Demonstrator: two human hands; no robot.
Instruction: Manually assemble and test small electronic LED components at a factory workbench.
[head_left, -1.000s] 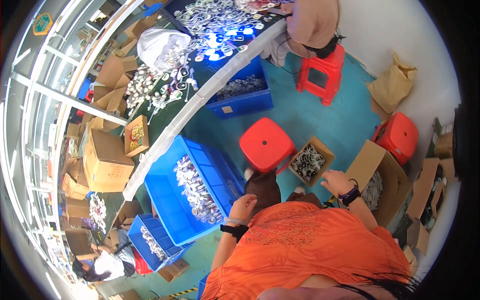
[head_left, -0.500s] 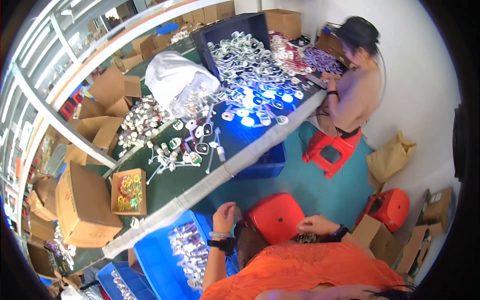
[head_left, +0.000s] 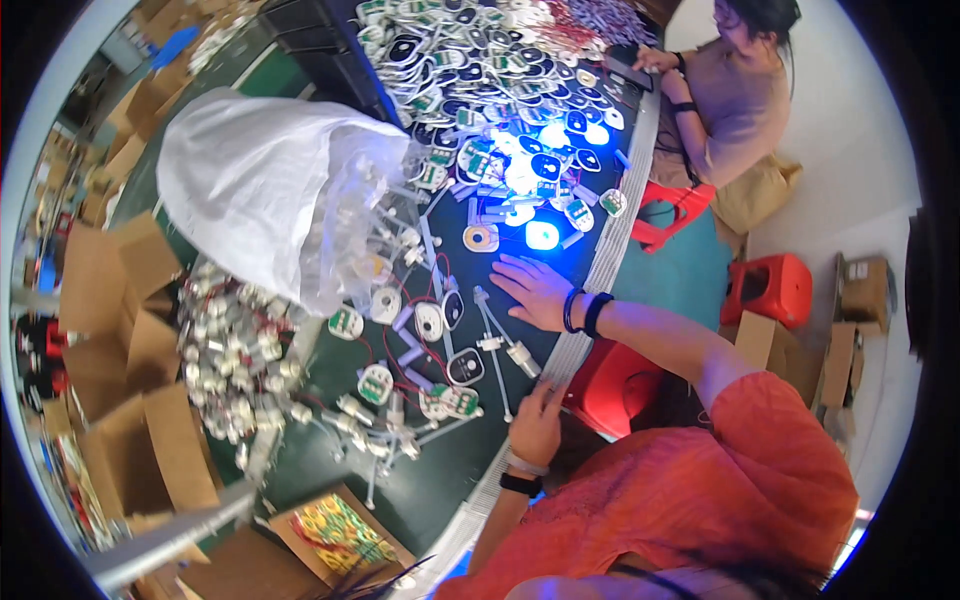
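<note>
My right hand (head_left: 533, 292) reaches over the dark green worktable (head_left: 425, 500), fingers stretched out and nothing in them. Just beyond its fingertips is a small round part glowing blue (head_left: 542, 235). At the table's near edge is my left hand (head_left: 536, 430), open, its fingers pointing at a white stick-like part with a clear cylinder end (head_left: 522, 358). To its left lie an oval white part with a black face (head_left: 464, 366), purple cylindrical cells (head_left: 410, 355) and green circuit boards (head_left: 376, 384) with red wires.
A big pile of white-and-green parts (head_left: 440, 75) fills the far table beside a black bin (head_left: 325, 50). A white sack (head_left: 250, 190) spills clear pieces. Cardboard boxes (head_left: 150, 450) stand left. Another person (head_left: 735, 110) works at the far right; a red stool (head_left: 612, 385) stands by me.
The view has moved in over the table. Both my hands have gone from beside my body to the table, the right one reaching farther across it.
</note>
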